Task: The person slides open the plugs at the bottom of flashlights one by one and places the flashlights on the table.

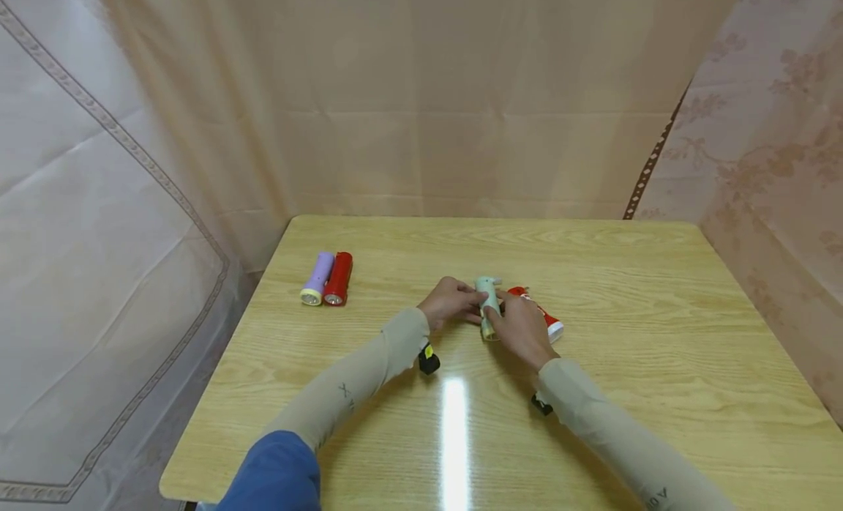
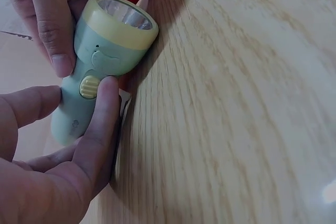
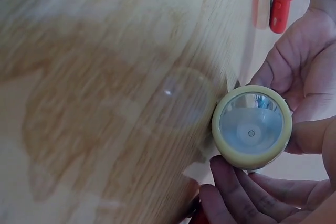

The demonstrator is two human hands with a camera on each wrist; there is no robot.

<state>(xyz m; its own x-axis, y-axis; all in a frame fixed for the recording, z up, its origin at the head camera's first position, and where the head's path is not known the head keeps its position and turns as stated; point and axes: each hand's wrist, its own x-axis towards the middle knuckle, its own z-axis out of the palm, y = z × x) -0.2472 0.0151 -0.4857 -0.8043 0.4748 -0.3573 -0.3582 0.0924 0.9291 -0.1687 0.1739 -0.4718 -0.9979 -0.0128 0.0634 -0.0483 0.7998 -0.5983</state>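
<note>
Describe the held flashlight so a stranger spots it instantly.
Near the middle of the wooden table, find the left hand and right hand. Between them is the yellow-rimmed flashlight, its mint green body unlike the red and white flashlight alongside.

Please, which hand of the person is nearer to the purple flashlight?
The left hand. It is to the right of the purple flashlight, at the green flashlight; the right hand is farther right, on the green flashlight's other side.
</note>
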